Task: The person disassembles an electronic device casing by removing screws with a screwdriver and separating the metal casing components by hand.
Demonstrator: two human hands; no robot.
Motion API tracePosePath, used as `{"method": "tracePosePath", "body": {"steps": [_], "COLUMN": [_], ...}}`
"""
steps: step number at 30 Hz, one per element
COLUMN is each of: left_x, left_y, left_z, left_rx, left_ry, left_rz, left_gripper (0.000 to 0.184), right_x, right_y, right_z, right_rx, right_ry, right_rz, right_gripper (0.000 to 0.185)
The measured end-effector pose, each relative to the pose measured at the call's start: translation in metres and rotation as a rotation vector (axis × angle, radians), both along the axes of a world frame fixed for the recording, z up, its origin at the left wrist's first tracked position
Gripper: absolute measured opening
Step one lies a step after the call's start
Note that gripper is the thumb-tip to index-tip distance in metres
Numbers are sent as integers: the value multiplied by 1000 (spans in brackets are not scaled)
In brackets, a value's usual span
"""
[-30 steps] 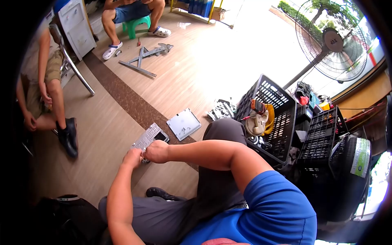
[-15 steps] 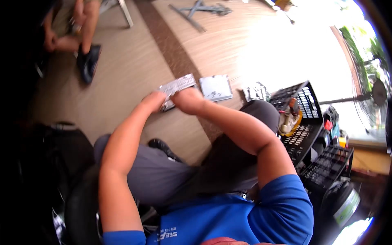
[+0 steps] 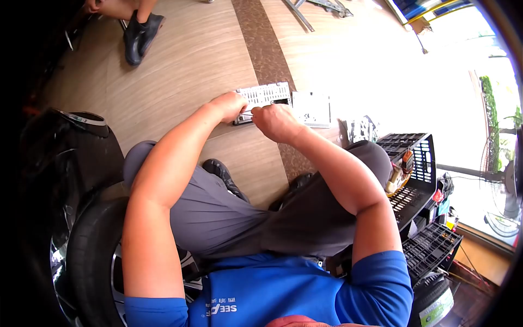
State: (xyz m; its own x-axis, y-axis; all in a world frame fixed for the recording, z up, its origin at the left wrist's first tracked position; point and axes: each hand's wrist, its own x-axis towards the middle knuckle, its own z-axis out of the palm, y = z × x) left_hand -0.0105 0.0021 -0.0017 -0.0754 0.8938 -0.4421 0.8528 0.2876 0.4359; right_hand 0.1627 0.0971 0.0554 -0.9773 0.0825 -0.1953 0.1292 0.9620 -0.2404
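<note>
On the floor in front of me lies a slotted silver metal chassis [image 3: 266,94], with a dark gap along its near side. My left hand [image 3: 231,106] is closed at the chassis's left end, fingers curled over its edge; the fingertips are partly hidden. Just right of it, my right hand [image 3: 277,121] is closed round a thin metal rod-like tool [image 3: 248,114], which points left toward my left fingers. The tool's kind is too small to make out. Beside the chassis, to the right, rests a flat silver metal cover [image 3: 311,106] with small dark marks.
Black plastic crates [image 3: 406,185] with tools stand by my right knee. Silver-and-black parts [image 3: 360,129] lie near them. A tyre [image 3: 92,261] is at my left. Another person's dark shoe [image 3: 140,37] is at upper left, and a metal frame [image 3: 302,13] lies farther off.
The camera view has shifted, so the chassis and my hands appear higher and further right. The picture is sharper, and the thin tool shows between my hands, which stay at the chassis.
</note>
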Motion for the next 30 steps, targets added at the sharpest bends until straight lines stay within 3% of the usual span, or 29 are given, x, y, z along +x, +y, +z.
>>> {"method": "tracePosePath", "body": {"steps": [11,17,22,30], "left_x": [3,4,5,4], "left_y": [-2,-4,-2,3], "left_z": [1,-1,-1,-1], "left_rx": [54,35,14,-42], "left_ry": [-19,-16,54,75], "left_rz": [19,45,23,-17], "left_gripper": [8,9,9,11], "right_x": [0,2,5,4], "right_y": [-2,-6,-4,-5], "right_z": [-17,-8,-4,-2], "right_rx": [-4,43,111,18], "right_ry": [13,-3,187,31], "right_rz": [-2,39,170,40], "right_gripper": [22,14,13,13]}}
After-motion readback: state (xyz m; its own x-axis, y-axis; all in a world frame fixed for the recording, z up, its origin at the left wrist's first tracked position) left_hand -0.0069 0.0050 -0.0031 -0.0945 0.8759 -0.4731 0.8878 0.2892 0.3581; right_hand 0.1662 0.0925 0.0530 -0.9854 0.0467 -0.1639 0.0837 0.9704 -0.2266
